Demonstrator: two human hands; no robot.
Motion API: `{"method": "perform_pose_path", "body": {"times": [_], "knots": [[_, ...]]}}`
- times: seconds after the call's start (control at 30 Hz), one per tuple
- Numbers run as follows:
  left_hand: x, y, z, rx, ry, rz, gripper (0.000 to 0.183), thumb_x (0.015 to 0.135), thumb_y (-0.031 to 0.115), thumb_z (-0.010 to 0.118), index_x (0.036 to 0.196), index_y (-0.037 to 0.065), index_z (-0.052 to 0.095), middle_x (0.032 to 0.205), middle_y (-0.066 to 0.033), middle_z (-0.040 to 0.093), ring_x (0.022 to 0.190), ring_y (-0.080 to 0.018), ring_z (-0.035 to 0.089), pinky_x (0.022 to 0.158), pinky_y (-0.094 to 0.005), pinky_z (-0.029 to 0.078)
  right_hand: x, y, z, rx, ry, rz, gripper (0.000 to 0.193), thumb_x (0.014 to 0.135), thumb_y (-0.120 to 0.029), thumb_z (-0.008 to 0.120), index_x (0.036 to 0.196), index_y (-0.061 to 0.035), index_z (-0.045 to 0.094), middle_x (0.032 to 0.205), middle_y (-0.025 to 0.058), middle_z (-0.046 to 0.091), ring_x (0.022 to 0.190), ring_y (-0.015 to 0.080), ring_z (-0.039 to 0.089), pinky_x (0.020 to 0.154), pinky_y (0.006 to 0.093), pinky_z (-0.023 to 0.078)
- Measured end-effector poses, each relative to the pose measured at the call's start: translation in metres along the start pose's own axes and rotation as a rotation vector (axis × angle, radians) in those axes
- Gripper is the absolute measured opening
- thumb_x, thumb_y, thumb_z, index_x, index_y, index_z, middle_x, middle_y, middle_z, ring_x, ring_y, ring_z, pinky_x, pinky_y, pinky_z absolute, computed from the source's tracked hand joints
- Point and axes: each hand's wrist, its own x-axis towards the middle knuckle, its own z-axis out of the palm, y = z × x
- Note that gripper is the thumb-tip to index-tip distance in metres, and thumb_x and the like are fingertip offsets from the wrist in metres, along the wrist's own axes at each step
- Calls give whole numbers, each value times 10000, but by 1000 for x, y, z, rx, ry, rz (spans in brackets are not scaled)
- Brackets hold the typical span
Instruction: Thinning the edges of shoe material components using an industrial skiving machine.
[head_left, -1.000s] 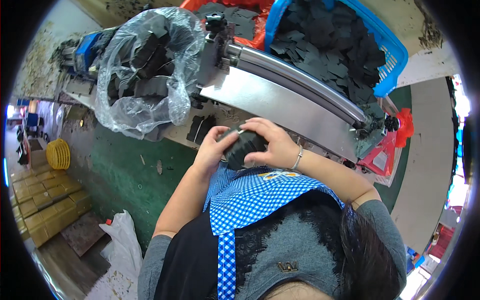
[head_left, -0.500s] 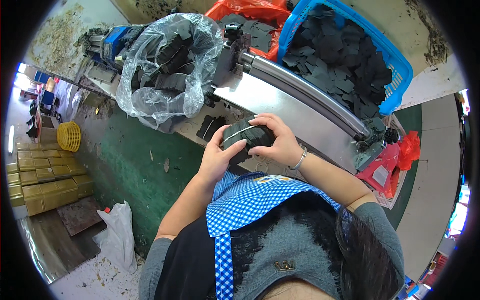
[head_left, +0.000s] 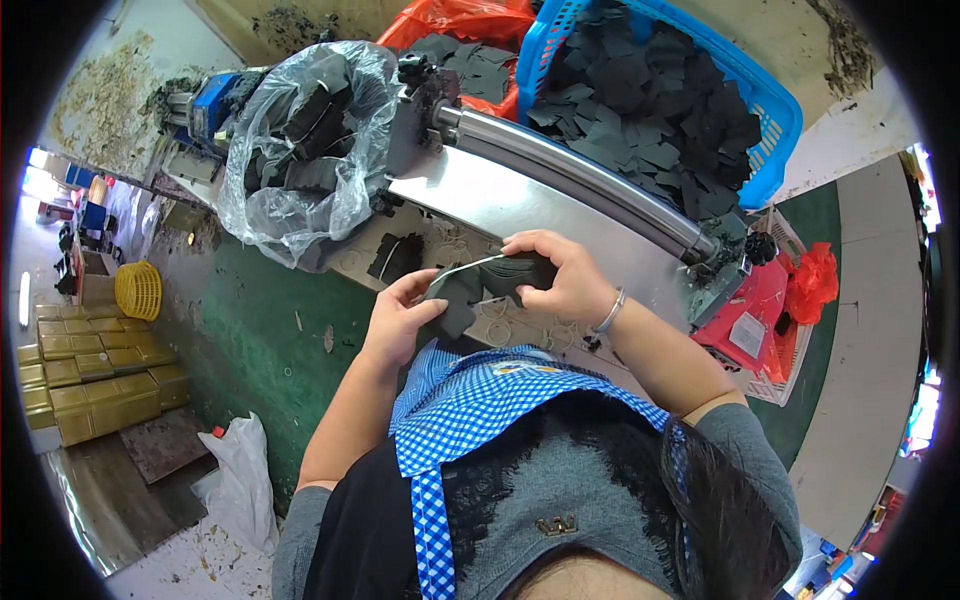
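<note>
Between my hands is a bundle of thin dark grey sheets (head_left: 517,273), with a pale elastic band across its top. My right hand (head_left: 573,283) grips the thicker part, fingers over the far side and thumb at the near side. At the other end, my left hand (head_left: 396,322) pinches the band and a few sheets (head_left: 459,299) that hang apart from the stack. The band looks stretched between the two parts. Just beyond my left hand, another dark bundle (head_left: 397,257) lies on the bench. Several loose pale elastic bands (head_left: 490,330) lie below the sheets.
Ahead stands a machine with metal rollers (head_left: 580,172) above a shiny metal plate (head_left: 520,205). A clear plastic bag (head_left: 290,235) holds banded bundles. Loose dark pieces fill a blue basket (head_left: 780,115) and a red bag (head_left: 415,22). Gold tins (head_left: 105,400) stand stacked at the left.
My hands have moved apart. The bundle, held together before, is now split, with a few sheets and the band drawn left from the rest. The whole view has shifted slightly.
</note>
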Motion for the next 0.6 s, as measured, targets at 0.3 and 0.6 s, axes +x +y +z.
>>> {"method": "perform_pose_path", "body": {"times": [0.3, 0.6], "knots": [[-3, -14, -4, -505, -322, -81, 399, 705, 22, 597, 1080, 12, 458, 967, -114, 591, 898, -198, 604, 815, -319, 497, -21, 35, -10, 1037, -108, 359, 422, 693, -9, 619, 1111, -12, 571, 1040, 101, 614, 937, 184, 600, 856, 310, 480], [18, -35, 3, -1015, -694, -184, 747, 617, 282, 601, 1288, 29, 393, 1110, -201, 567, 990, -349, 575, 876, -497, 473, -37, 36, 35, 1765, 42, 434, 460, 786, -118, 588, 1212, 3, 465, 1122, 145, 571, 997, 234, 586, 879, 389, 475]]}}
